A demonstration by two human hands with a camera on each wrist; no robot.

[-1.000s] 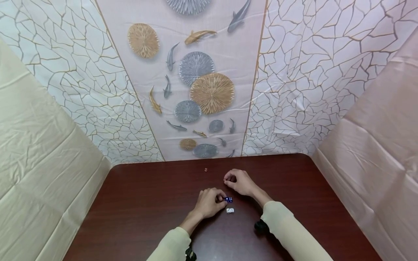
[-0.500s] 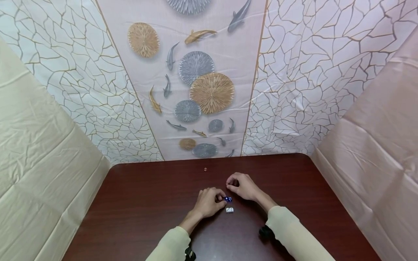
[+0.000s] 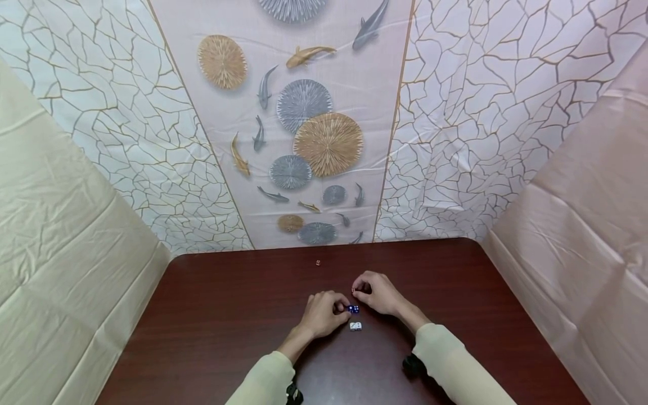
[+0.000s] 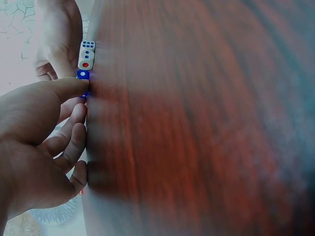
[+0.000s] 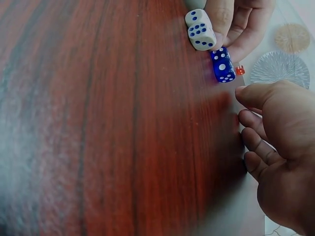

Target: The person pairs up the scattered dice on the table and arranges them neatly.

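Two blue dice [image 3: 353, 309] sit side by side on the table. My left hand [image 3: 321, 315] pinches the left blue die between thumb and fingertips; in the left wrist view the thumb partly covers the blue dice [image 4: 82, 74]. Just nearer to me lies a pair of white dice [image 3: 356, 326], also plain in the right wrist view as white dice [image 5: 200, 30]. My right hand [image 3: 381, 291] holds a small red die [image 3: 353, 290] at its fingertips, slightly beyond the blue pair. A red die [image 5: 240, 70] shows past the right thumb; which one, I cannot tell.
Another small red die [image 3: 318, 262] lies near the far edge of the dark wood table [image 3: 212, 326]. A patterned cloth [image 3: 329, 143] hangs behind the table, with plain beige cloth [image 3: 76, 253] at the sides.
My right hand has moved toward me and slightly right with the red die, closer to the blue dice. The left hand stays in place at the blue dice.
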